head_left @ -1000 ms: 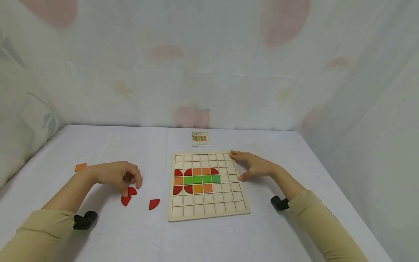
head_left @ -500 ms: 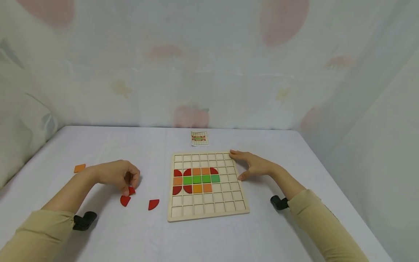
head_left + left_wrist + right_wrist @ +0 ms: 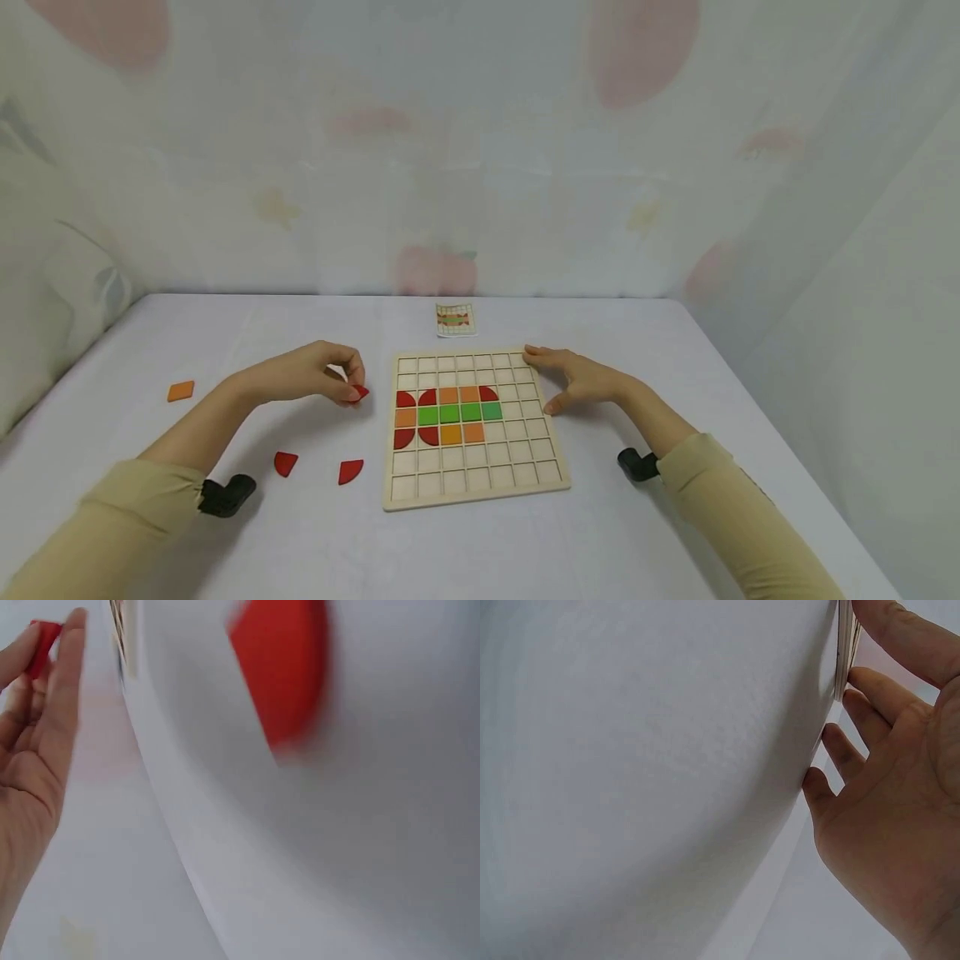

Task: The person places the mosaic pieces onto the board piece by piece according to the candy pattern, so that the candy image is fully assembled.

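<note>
The left hand (image 3: pixel 315 375) pinches a red quarter-circle piece (image 3: pixel 360 392) between thumb and fingertips, held just beside the left edge of the wooden grid board (image 3: pixel 480 492), at about nine o'clock from it. The right hand (image 3: pixel 581 379) lies relaxed with straight fingers against the board's right edge near its far corner, at about two o'clock, gripping nothing. On the board, red, orange and green pieces fill part of three rows on the left. At seven o'clock from the left hand, two more red quarter pieces (image 3: pixel 286 463) (image 3: pixel 349 471) lie on the white table (image 3: pixel 300 542). An orange square (image 3: pixel 181 391) rests well apart at nine o'clock. A small pattern card (image 3: pixel 455 319) lies at twelve o'clock beyond the board.
</note>
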